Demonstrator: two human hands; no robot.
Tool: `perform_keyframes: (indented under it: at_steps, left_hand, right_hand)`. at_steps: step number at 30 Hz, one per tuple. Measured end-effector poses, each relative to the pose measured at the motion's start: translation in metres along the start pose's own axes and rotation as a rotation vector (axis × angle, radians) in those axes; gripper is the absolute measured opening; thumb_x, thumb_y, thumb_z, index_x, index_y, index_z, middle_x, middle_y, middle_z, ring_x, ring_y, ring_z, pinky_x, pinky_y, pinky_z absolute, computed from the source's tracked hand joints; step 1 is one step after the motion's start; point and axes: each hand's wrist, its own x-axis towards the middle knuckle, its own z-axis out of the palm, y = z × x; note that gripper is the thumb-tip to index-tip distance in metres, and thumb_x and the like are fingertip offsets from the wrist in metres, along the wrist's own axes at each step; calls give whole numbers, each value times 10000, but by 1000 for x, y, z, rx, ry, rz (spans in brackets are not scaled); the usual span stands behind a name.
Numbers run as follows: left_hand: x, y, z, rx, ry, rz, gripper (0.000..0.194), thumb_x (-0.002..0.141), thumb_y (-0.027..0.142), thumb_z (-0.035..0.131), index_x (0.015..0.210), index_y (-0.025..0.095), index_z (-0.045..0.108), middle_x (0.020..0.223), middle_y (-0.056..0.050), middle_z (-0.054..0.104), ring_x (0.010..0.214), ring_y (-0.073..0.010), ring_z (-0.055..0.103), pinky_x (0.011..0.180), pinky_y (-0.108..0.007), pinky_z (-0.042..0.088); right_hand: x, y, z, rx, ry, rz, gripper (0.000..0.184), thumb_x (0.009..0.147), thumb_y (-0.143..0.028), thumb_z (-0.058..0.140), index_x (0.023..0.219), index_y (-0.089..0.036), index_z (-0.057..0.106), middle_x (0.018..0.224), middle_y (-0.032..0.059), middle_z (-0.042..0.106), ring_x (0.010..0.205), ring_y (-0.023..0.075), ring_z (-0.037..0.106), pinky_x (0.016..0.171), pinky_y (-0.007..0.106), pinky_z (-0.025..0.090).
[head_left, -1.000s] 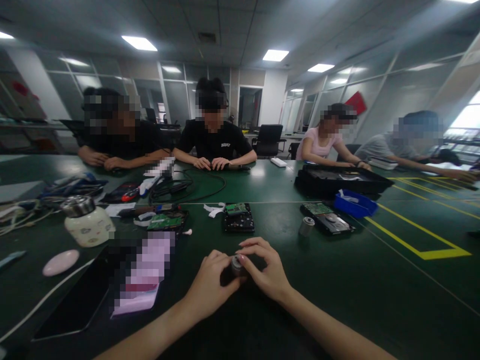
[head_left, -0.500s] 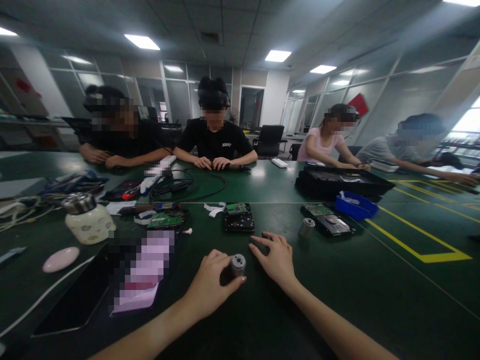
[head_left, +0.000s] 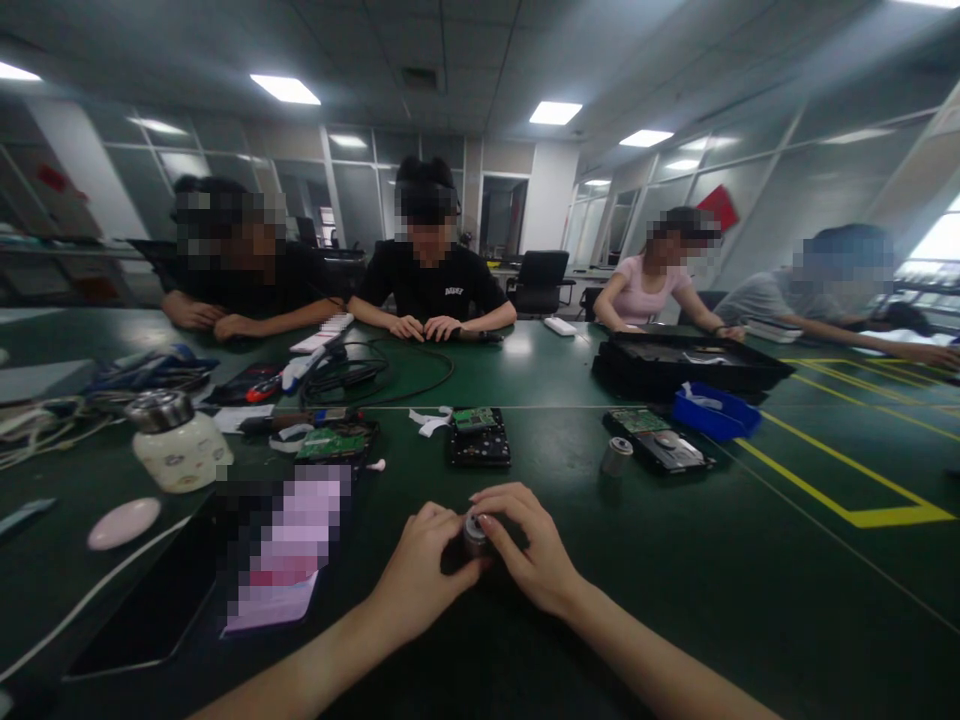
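Note:
A small grey metal cylinder (head_left: 475, 541) stands upright in front of me, with small holes in its top face. Wrapped around its left side, my left hand (head_left: 426, 560) grips it between thumb and fingers. From the right, my right hand (head_left: 525, 545) has its thumb and fingertips closed at the cylinder's top edge, covering part of it. A second, similar metal cylinder (head_left: 616, 457) stands farther off to the right. Beyond my hands lies a hard drive (head_left: 480, 447) with a green circuit board on it.
More hard drives lie left (head_left: 330, 445) and right (head_left: 667, 445). A blue bin (head_left: 716, 415) and black tray (head_left: 686, 375) stand at right. A thermos (head_left: 180, 440), pink oval object (head_left: 124, 524), tablet (head_left: 150, 590) and cables (head_left: 345, 375) occupy the left. Several people sit opposite.
My right hand has moved left from the open table to the cylinder, and its fingers have closed at the top. My left hand keeps its grip in nearly the same spot.

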Motion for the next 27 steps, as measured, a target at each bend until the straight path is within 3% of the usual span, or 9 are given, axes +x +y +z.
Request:
perform_keyframes:
  at_steps: [9,15,19,22,24,27]
  left_hand:
    - [0,2,-1,-15,4,8,114,765,295,615,822,197,600,849,-15,609,867,-206,489,744,-328,364]
    - [0,6,-4,13,-20,-9,120,772,333,612,829,228,618,828,1,605,848,-204,489,721,-320,341]
    - [0,6,-3,9,-19,-14,142,767,349,620,814,215,613,832,-5,605,846,-204,489,717,-317,338]
    - [0,5,-3,2,-17,-15,152,765,350,624,843,219,617,842,-7,611,852,-206,490,722,-320,336]
    - [0,5,-3,0,-18,-18,151,763,344,626,855,225,621,843,-7,613,853,-207,490,720,-319,335]
    - [0,5,-3,4,-26,-20,135,767,344,619,838,230,625,828,-2,611,844,-203,490,715,-315,332]
  right_hand:
    - [1,-1,-3,42,-40,45,208,922,-271,429,963,-241,631,996,49,632,980,190,554,875,349,417]
    - [0,1,-3,78,206,98,378,932,-354,361,635,-206,542,861,58,616,826,190,574,761,332,443]
    - [0,1,-4,101,128,95,235,914,-338,421,915,-217,623,983,69,626,966,211,561,862,365,426]
    - [1,0,-5,95,39,97,272,918,-345,421,1062,-245,628,1153,75,591,1053,223,531,917,400,399]
    - [1,1,-6,112,46,95,306,924,-374,401,951,-239,675,1140,77,600,1009,224,552,886,399,419]
    - [0,3,-5,173,165,91,420,926,-403,380,663,-214,647,966,75,646,917,219,583,811,368,451]
